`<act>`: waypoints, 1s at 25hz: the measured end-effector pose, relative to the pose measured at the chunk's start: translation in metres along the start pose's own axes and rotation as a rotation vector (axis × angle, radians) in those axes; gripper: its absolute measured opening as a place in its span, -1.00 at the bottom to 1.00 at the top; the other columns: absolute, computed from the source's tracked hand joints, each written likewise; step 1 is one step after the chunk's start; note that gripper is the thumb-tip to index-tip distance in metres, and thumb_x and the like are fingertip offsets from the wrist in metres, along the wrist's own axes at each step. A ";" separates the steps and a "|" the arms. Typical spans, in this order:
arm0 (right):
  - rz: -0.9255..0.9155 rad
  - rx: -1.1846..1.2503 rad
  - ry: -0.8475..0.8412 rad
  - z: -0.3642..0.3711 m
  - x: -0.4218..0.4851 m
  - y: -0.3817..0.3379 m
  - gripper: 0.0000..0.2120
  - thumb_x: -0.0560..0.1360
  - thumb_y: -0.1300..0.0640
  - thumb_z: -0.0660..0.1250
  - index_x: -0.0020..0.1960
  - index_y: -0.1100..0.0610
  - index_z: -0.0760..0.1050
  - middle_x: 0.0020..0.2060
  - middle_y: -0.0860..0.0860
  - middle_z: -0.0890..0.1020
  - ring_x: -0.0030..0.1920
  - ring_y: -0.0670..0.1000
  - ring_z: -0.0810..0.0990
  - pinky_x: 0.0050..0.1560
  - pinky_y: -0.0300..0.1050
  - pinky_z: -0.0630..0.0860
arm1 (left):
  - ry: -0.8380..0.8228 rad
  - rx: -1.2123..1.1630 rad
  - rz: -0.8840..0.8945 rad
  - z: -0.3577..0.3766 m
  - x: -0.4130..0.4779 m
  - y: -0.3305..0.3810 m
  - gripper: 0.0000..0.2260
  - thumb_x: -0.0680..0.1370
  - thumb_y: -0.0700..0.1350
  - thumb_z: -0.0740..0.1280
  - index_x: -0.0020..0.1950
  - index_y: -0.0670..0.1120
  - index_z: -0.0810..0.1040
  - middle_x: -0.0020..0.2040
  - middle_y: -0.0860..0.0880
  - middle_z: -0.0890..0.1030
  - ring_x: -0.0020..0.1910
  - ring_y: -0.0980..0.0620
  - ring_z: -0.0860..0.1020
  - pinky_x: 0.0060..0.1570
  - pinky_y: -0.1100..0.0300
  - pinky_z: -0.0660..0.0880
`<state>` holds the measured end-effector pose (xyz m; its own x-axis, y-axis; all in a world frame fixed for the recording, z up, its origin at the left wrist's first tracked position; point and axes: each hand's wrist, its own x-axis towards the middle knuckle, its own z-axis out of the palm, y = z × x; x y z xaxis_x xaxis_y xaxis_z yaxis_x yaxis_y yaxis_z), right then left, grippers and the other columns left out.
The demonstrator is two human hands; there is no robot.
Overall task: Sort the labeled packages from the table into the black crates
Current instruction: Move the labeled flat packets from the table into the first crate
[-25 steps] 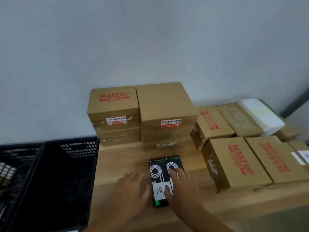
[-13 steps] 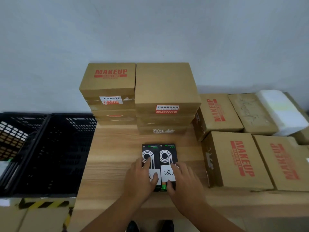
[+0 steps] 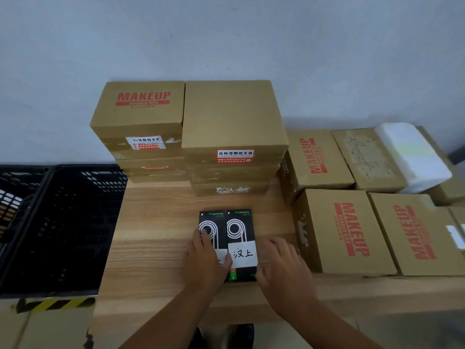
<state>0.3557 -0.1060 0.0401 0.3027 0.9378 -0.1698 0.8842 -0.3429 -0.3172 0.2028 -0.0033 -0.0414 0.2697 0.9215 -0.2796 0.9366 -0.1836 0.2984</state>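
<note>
Pale grey wall (image 3: 226, 34) rose behind a wooden bench (image 3: 156, 235). Off the bench's left end sat two black crates (image 3: 75, 222), side by side, and their mesh insides were too dark to tell any contents. Two black packages (image 3: 247, 222) lay flat and touching at the near middle of the bench, each printed with white loops. The right one carried a white label (image 3: 242, 254). Stacked cardboard boxes (image 3: 231, 114) stood just beyond them against the wall. More boxes marked MAKEUP (image 3: 344, 233) filled the right side, with a white wrapped parcel (image 3: 412, 154) at the far right.

The left hand (image 3: 203, 263) rested palm-down on the left package, forefinger stretched over the loops, its grip loose and flat. The right hand (image 3: 281, 265) lay against the right package's right edge with its fingers straight on the bench and its thumb at the near corner. Its grip was slack, closed round nothing.
</note>
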 end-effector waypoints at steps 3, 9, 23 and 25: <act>0.025 -0.016 -0.015 0.004 -0.003 0.003 -0.56 0.56 -0.04 0.32 0.41 -0.07 0.35 0.30 -0.10 0.46 0.23 -0.08 0.47 0.14 -0.23 0.49 | 0.020 0.013 -0.006 0.004 -0.002 -0.003 -0.11 0.60 0.32 0.19 0.67 -0.21 -0.10 0.66 -0.15 0.06 0.60 -0.10 0.18 0.51 0.08 0.26; 0.042 -0.033 0.000 0.007 0.000 0.007 -0.58 0.53 -0.01 0.39 0.37 0.00 0.45 0.29 -0.03 0.52 0.21 -0.04 0.53 0.14 -0.18 0.54 | 0.029 0.078 0.075 0.010 -0.001 -0.019 -0.04 0.56 0.44 0.12 0.67 -0.21 -0.08 0.66 -0.15 0.08 0.59 -0.08 0.20 0.51 0.09 0.27; -0.003 -0.035 -0.005 0.009 0.015 0.005 -0.60 0.55 -0.03 0.34 0.36 0.01 0.42 0.27 -0.04 0.49 0.19 -0.04 0.49 0.12 -0.20 0.50 | 0.032 0.022 0.068 0.006 -0.005 -0.029 0.01 0.48 0.37 0.29 0.67 -0.21 -0.06 0.59 -0.14 0.20 0.43 -0.05 0.35 0.35 0.14 0.41; -0.012 -0.031 -0.025 0.009 0.017 0.005 -0.60 0.57 -0.07 0.29 0.38 -0.03 0.37 0.30 -0.07 0.45 0.21 -0.07 0.45 0.14 -0.23 0.47 | 0.071 -0.020 0.050 0.000 -0.007 -0.029 -0.03 0.48 0.32 0.32 0.66 -0.20 0.00 0.55 -0.12 0.27 0.38 -0.04 0.36 0.31 0.14 0.43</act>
<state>0.3615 -0.0922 0.0270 0.2831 0.9402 -0.1892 0.8984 -0.3291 -0.2909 0.1732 -0.0046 -0.0476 0.2991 0.9334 -0.1981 0.9174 -0.2241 0.3290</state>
